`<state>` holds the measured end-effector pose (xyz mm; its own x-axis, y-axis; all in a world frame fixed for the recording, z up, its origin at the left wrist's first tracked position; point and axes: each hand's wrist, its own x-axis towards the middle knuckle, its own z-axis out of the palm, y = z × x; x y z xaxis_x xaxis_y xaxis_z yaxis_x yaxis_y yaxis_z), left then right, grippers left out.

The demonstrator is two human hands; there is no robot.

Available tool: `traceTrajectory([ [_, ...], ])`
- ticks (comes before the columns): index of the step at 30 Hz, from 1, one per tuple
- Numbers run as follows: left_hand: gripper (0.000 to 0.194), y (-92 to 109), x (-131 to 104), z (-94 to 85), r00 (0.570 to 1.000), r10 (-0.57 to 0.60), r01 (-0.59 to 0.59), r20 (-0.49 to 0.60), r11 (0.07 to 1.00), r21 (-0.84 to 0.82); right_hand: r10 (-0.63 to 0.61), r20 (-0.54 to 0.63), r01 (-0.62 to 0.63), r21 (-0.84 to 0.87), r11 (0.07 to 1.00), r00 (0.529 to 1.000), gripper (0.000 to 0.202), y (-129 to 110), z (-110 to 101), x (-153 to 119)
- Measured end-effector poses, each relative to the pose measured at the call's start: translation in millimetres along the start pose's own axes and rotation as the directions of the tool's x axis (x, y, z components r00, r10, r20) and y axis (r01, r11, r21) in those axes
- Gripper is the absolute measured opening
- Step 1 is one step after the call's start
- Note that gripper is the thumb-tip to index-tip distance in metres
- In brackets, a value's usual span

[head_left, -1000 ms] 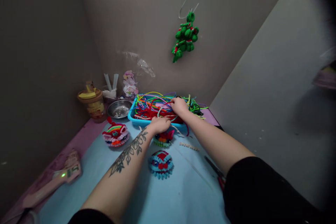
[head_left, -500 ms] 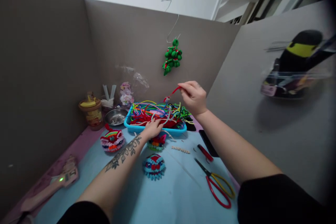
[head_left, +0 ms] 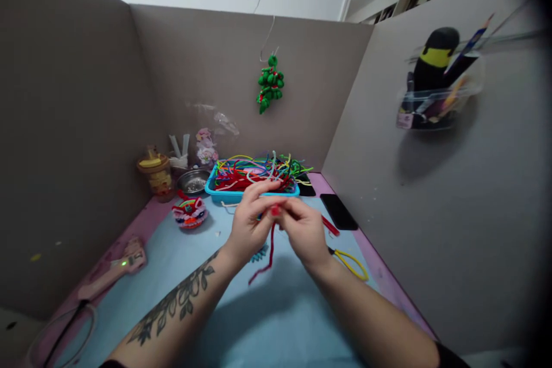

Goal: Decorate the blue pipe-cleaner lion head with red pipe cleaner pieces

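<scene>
My left hand [head_left: 254, 215] and my right hand [head_left: 303, 229] meet in front of the tray, fingertips pinched together around a red pipe cleaner [head_left: 271, 247]. One end of it hangs down below my fingers, bent near the tip. A small red bit shows between the fingertips, its shape too blurred to make out. Behind my hands sits a blue tray [head_left: 226, 196] heaped with pipe cleaners of many colours. Under my left wrist a blue fuzzy piece [head_left: 260, 253] peeks out, mostly hidden. Yellow-handled scissors [head_left: 356, 267] lie partly covered by my right forearm.
A red lion-head figure [head_left: 190, 213] is left of the tray, near a metal bowl [head_left: 194, 181] and a lidded cup [head_left: 156, 178]. A pink glue gun [head_left: 123, 264] with a green light lies at left. A black phone [head_left: 338, 211] lies right. A green ornament [head_left: 271, 85] hangs behind.
My left hand has left the tray and come up to my right hand. My right hand has come down and closer with the red pipe cleaner. The view has shifted slightly.
</scene>
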<state>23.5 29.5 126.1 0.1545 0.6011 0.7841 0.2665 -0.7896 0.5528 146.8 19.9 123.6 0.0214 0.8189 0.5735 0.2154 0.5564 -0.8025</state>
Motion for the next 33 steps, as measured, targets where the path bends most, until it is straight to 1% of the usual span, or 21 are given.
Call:
traceTrajectory([
  [2, 0.026, 5, -2, -3.8, 0.988, -0.133, 0.136, 0.077, 0.99, -0.034, 0.11, 0.137, -0.12, 0.062, 0.991, 0.984, 0.022, 1, 2, -14],
  [4, 0.028, 3, -7, -9.1, 0.939, -0.322, 0.328, 0.118, 0.944, -0.033, 0.171, 0.206, -0.184, 0.047, 0.982, 0.964, 0.027, 11, -8, -24],
  [5, 0.029, -2, -11, -12.0, 0.899, -0.418, 0.425, 0.129, 0.905, -0.023, 0.188, 0.204, -0.191, -0.007, 0.982, 0.961, 0.031, 19, -17, -28],
  [6, 0.03, -8, -16, -14.8, 0.851, -0.507, 0.513, 0.133, 0.858, -0.01, 0.203, 0.128, -0.19, -0.111, 0.975, 0.971, 0.032, 29, -29, -33],
  [7, 0.032, -16, -22, -17.3, 0.8, -0.585, 0.59, 0.133, 0.807, 0.003, 0.21, 0.069, -0.185, -0.266, 0.946, 0.975, 0.027, 41, -42, -40],
  [8, 0.033, -24, -28, -19.1, 0.743, -0.647, 0.655, 0.17, 0.755, 0.01, 0.218, 0.036, -0.183, -0.425, 0.886, 0.975, 0.022, 53, -57, -48],
  [9, 0.034, -33, -35, -20.1, 0.681, -0.699, 0.713, 0.218, 0.701, 0.017, 0.256, 0.017, -0.202, -0.567, 0.798, 0.966, 0.02, 66, -72, -56],
  [10, 0.034, -40, -42, -20.2, 0.629, -0.737, 0.756, 0.247, 0.654, 0.026, 0.326, 0.023, -0.221, -0.69, 0.689, 0.945, 0.019, 77, -85, -66],
  [11, 0.034, -47, -49, -19.6, 0.588, -0.762, 0.786, 0.27, 0.617, 0.028, 0.392, 0.012, -0.232, -0.789, 0.569, 0.92, 0.018, 88, -97, -75],
  [12, 0.035, -53, -55, -18.4, 0.56, -0.781, 0.81, 0.277, 0.587, 0.017, 0.448, 0.008, -0.226, -0.855, 0.467, 0.894, 0.018, 97, -107, -84],
  [13, 0.036, -58, -61, -16.8, 0.544, -0.794, 0.825, 0.271, 0.565, -0.002, 0.49, 0.006, -0.214, -0.895, 0.391, 0.872, 0.018, 105, -115, -92],
  [15, 0.04, -64, -70, -13.3, 0.531, -0.814, 0.843, 0.236, 0.537, -0.044, 0.556, 0.017, -0.193, -0.928, 0.318, 0.831, 0.02, 115, -124, -101],
  [17, 0.039, -66, -76, -11.1, 0.53, -0.823, 0.845, 0.203, 0.531, -0.056, 0.604, 0.034, -0.191, -0.933, 0.304, 0.796, 0.019, 120, -128, -103],
  [19, 0.034, -65, -80, -10.9, 0.548, -0.817, 0.833, 0.181, 0.552, -0.031, 0.632, 0.044, -0.192, -0.935, 0.3, 0.774, 0.018, 123, -130, -99],
  [23, 0.025, -58, -84, -13.0, 0.592, -0.795, 0.8, 0.129, 0.599, 0.021, 0.646, 0.015, -0.183, -0.954, 0.238, 0.763, 0.02, 129, -137, -90],
  [25, 0.023, -55, -84, -13.3, 0.587, -0.799, 0.805, 0.132, 0.593, 0.007, 0.668, 0.006, -0.2, -0.952, 0.232, 0.744, 0.021, 133, -143, -88],
  [26, 0.023, -54, -84, -13.1, 0.571, -0.807, 0.819, 0.15, 0.574, -0.024, 0.683, 0.009, -0.213, -0.947, 0.241, 0.73, 0.022, 136, -146, -87],
  [28, 0.025, -53, -84, -12.4, 0.504, -0.833, 0.864, 0.228, 0.486, -0.135, 0.709, 0.018, -0.234, -0.938, 0.256, 0.705, 0.023, 140, -151, -87],
  [29, 0.027, -53, -84, -12.2, 0.459, -0.841, 0.887, 0.286, 0.414, -0.206, 0.717, 0.024, -0.237, -0.936, 0.261, 0.696, 0.023, 141, -154, -88],
  [31, 0.031, -54, -85, -12.4, 0.37, -0.833, 0.908, 0.41, 0.232, -0.349, 0.721, 0.042, -0.247, -0.925, 0.29, 0.692, 0.022, 143, -159, -89],
  [33, 0.029, -55, -85, -14.0, 0.307, -0.802, 0.885, 0.513, 0.041, -0.464, 0.719, 0.062, -0.304, -0.878, 0.369, 0.692, 0.023, 142, -165, -90],
])
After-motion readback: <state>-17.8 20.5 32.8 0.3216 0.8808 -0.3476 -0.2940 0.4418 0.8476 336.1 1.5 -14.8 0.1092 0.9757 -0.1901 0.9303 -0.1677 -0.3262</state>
